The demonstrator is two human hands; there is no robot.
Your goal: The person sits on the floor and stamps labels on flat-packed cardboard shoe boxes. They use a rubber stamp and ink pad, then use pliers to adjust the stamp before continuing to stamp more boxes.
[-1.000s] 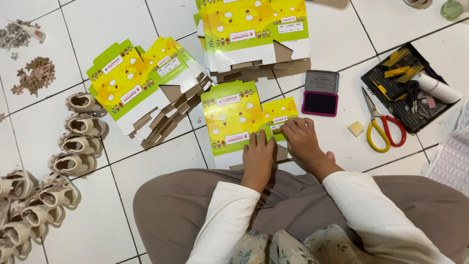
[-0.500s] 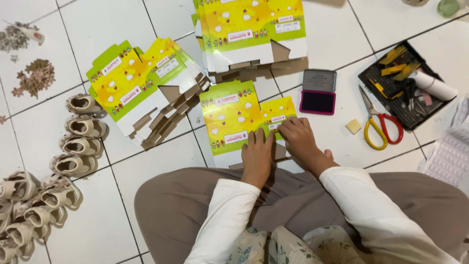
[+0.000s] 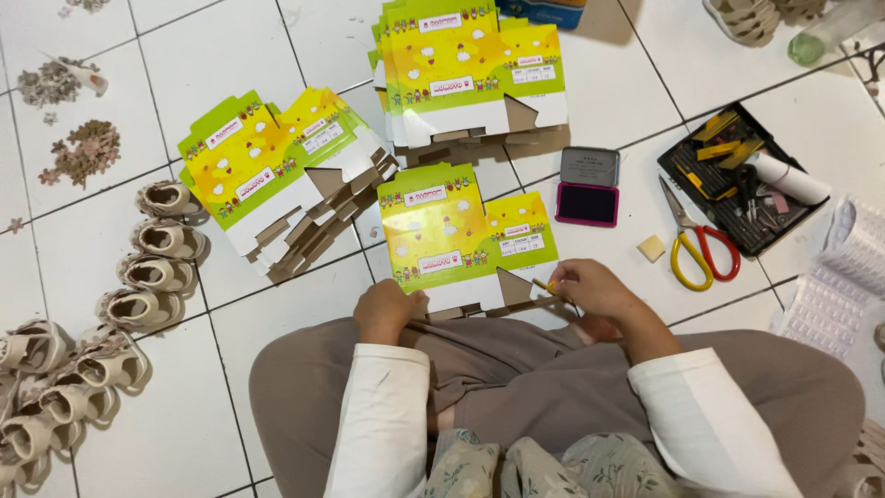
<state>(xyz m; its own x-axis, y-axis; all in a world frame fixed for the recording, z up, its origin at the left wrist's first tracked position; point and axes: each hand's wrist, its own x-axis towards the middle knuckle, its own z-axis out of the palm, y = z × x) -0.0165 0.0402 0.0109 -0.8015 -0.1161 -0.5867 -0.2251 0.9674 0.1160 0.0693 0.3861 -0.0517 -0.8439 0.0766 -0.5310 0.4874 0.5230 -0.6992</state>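
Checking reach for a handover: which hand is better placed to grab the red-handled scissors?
Probably the right hand: the scissors lie on its side, just past it. The left hand grips the flat box, farther away.

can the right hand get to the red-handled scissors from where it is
Probably yes: the right hand rests at the flat box edge, and the scissors lie on bare tile just to its right, with only a small yellow block nearby.

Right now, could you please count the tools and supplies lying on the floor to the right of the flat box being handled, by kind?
Ink pad: 1
Scissors: 1
Black tray of small tools: 1
Small yellow block: 1
Sheets of white stickers: 1 bunch
Total: 5
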